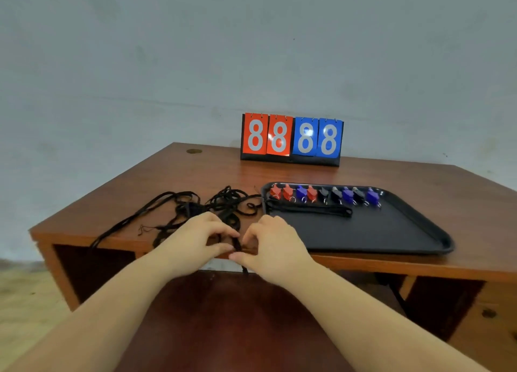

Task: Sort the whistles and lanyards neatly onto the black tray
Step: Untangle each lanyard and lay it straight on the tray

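Left hand (198,236) and right hand (270,241) pinch one black cord lanyard (237,244) between them; the black plastic tray (397,231) lies just right, nearer the right hand

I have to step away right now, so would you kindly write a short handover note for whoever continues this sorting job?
Left hand and right hand: both pinch one black lanyard at the desk's near edge.
Black tray: nine whistles lined along its far edge, in red, blue and black; folded lanyards lie in front of them.
Done: all visible whistles placed.
Left: the tangled lanyards on the wooden desk left of the tray, plus the held one, need straightening and placing on the tray.
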Demonstrator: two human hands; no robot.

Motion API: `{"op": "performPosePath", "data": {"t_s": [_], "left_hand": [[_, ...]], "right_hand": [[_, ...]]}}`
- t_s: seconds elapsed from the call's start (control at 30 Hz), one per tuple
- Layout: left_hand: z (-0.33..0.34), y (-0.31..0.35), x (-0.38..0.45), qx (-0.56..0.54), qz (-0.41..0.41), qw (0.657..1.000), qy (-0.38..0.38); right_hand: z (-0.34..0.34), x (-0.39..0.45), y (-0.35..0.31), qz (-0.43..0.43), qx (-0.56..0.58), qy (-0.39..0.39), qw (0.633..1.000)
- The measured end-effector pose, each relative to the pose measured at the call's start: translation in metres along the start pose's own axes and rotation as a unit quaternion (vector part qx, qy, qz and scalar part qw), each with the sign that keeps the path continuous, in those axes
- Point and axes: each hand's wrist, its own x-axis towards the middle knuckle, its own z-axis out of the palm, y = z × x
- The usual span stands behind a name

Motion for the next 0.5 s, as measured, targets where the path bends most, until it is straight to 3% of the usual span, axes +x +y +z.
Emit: {"op": "performPosePath", "data": {"t_s": [0.1, 0.23, 0.3, 0.4, 0.5], "left_hand": [[0.008, -0.002, -0.005, 0.018, -0.007, 0.999, 0.029], [0.014, 0.002, -0.007, 0.078, 0.036, 0.991, 0.105], [0.016, 0.008, -0.003, 0.007, 0.059, 0.993, 0.101], [0.019, 0.017, 0.006, -0.115, 0.036, 0.990, 0.079], [0.021, 0.018, 0.013, -0.120, 0.013, 0.990, 0.079]], "right_hand": [[0.007, 0.005, -0.005, 0.002, -0.022, -0.001, 1.000], [0.002, 0.008, -0.004, 0.050, 0.140, 0.002, 0.989], [-0.004, 0.007, 0.000, 0.073, 0.208, 0.018, 0.975], [-0.021, 0.006, 0.008, 0.068, 0.203, 0.033, 0.976], [-0.038, 0.004, 0.027, 0.060, 0.159, 0.042, 0.985]]}}
